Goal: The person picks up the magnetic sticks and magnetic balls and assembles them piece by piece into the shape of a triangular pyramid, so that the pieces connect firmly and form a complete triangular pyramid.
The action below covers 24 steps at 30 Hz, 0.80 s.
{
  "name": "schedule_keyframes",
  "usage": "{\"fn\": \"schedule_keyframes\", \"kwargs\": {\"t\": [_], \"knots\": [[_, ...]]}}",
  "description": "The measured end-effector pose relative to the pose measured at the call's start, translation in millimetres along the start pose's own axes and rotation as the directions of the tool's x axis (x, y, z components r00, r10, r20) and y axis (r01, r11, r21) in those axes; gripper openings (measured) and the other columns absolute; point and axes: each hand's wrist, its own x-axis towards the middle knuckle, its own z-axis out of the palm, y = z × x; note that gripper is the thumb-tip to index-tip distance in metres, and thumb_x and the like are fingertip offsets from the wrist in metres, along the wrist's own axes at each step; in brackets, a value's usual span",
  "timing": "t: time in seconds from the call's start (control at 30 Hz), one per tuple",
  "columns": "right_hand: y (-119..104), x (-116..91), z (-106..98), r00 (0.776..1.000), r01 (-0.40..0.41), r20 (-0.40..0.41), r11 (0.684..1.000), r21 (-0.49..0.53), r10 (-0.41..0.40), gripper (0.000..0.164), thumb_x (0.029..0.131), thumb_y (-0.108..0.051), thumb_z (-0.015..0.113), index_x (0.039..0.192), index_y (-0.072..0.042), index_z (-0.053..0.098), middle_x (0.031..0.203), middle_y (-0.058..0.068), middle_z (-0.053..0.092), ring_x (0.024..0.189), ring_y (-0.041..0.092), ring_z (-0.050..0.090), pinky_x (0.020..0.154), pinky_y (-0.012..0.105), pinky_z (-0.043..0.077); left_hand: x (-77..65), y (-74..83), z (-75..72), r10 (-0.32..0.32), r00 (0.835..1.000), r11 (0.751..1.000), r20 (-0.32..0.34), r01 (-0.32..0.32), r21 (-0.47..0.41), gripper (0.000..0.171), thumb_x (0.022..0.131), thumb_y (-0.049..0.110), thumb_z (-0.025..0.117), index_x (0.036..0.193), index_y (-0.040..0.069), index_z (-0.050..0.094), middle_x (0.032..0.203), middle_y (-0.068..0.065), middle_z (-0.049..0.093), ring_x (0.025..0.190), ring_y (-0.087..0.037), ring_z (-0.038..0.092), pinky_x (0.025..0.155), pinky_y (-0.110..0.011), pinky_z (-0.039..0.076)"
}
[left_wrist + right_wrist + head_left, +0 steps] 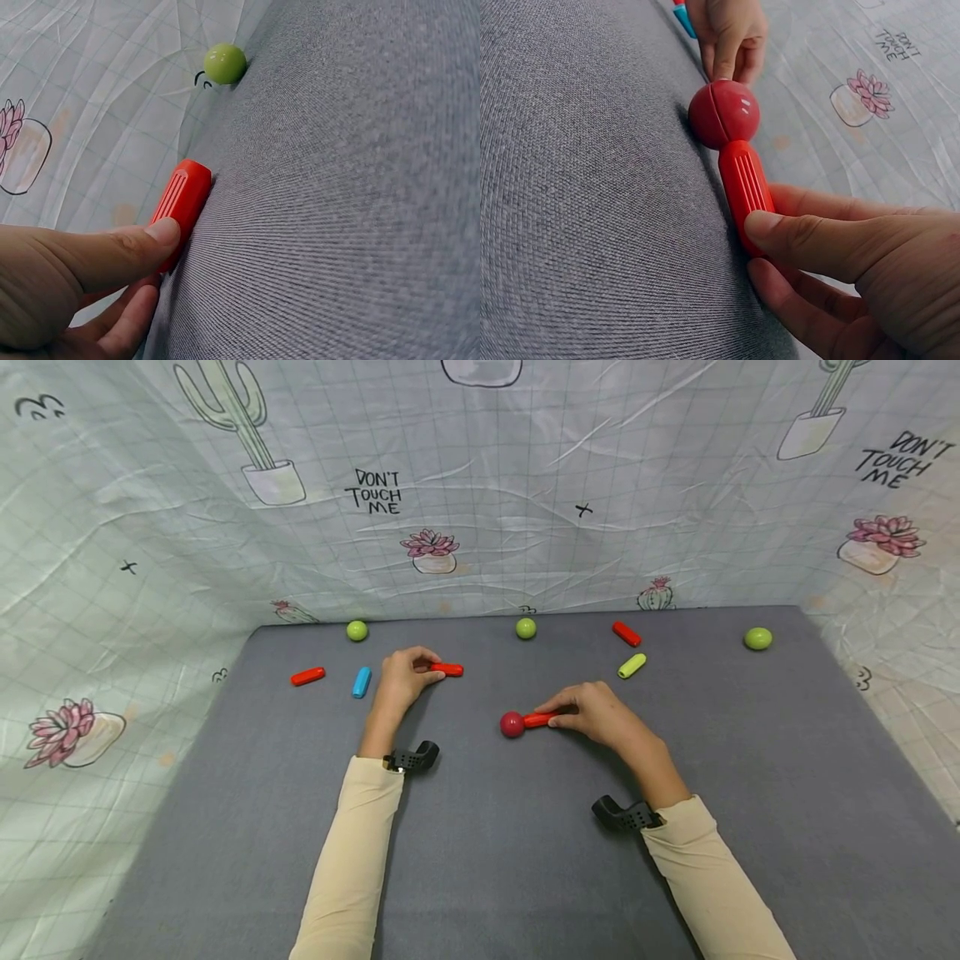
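Observation:
Between thumb and fingers, my left hand [405, 675] pinches a short red ridged rod [184, 187] lying on the grey cloth. My right hand [596, 714] pinches a second red ridged rod [744, 176] near one end. Against that rod's far end sits a dark red ball [724, 115] with a seam line, touching it on the cloth. The ball [512, 724] is between the two hands, apart from the left hand's rod [452, 669]. Left of the left hand lies a blue rod [362, 682], with another red rod [307, 677] farther left.
Along the back of the grey cloth [480, 860] are three green balls, at left [357, 631], middle [526, 628] and right [758, 638]. A red rod [627, 633] and a yellow-green rod [632, 666] lie back right. A printed white curtain [495, 460] rises behind.

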Motion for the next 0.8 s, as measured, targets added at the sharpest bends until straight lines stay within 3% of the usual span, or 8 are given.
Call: {"fn": "schedule_keyframes", "kwargs": {"t": [0.43, 0.8], "knots": [[2.1, 0.5, 0.6, 1.000, -0.027, 0.011, 0.999, 0.019, 0.027, 0.024, 0.088, -0.007, 0.079, 0.112, -0.013, 0.081, 0.109, 0.008, 0.077, 0.101, 0.025, 0.069, 0.084, 0.041, 0.055, -2.8, 4.8, 0.4, 0.024, 1.000, 1.000, 0.013, -0.024, 0.020, 0.025, 0.084, 0.012, 0.084, 0.107, 0.005, 0.078, 0.106, -0.014, 0.076, 0.100, -0.029, 0.071, 0.088, -0.043, 0.055], [3.1, 0.2, -0.8, 1.000, -0.023, 0.017, 1.000, 0.018, 0.023, 0.024, 0.088, -0.008, 0.079, 0.111, -0.014, 0.081, 0.108, 0.007, 0.077, 0.101, 0.025, 0.069, 0.084, 0.042, 0.055, -6.3, 11.7, -6.5, 0.070, 0.998, 0.993, 0.008, -0.069, -0.098, 0.025, 0.082, 0.010, 0.086, 0.107, 0.008, 0.080, 0.103, -0.011, 0.078, 0.097, -0.025, 0.074, 0.079, -0.040, 0.058]]}}
